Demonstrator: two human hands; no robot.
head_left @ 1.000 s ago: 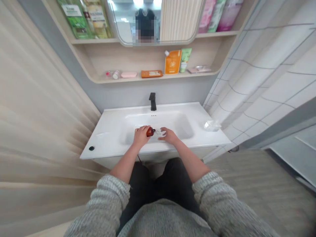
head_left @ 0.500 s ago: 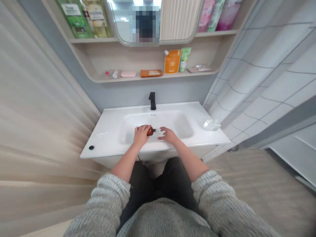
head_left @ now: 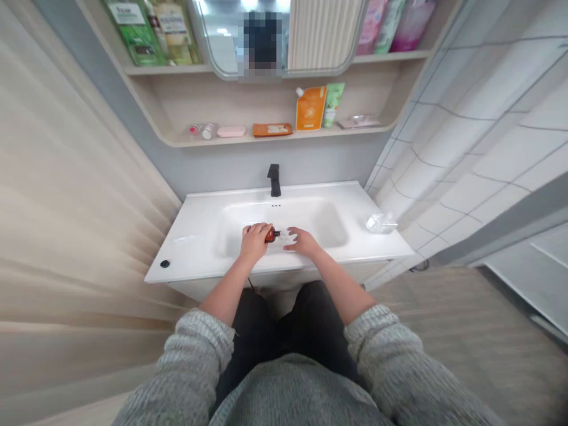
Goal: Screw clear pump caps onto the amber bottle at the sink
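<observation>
Head view: a small amber-brown bottle (head_left: 269, 235) with a dark neck lies tipped sideways over the basin of the white ceramic sink (head_left: 204, 236), neck pointing toward the right hand. The left hand (head_left: 254, 241) is closed around the bottle's body. The right hand (head_left: 302, 241) is curled over a small clear object (head_left: 284, 236) too blurred to identify; how firmly it grips cannot be told. A black faucet (head_left: 274, 180) stands behind. A clear glass dish (head_left: 380, 223) sits on the sink's right ledge.

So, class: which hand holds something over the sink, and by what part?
The left hand grips the small amber bottle around its body.
</observation>
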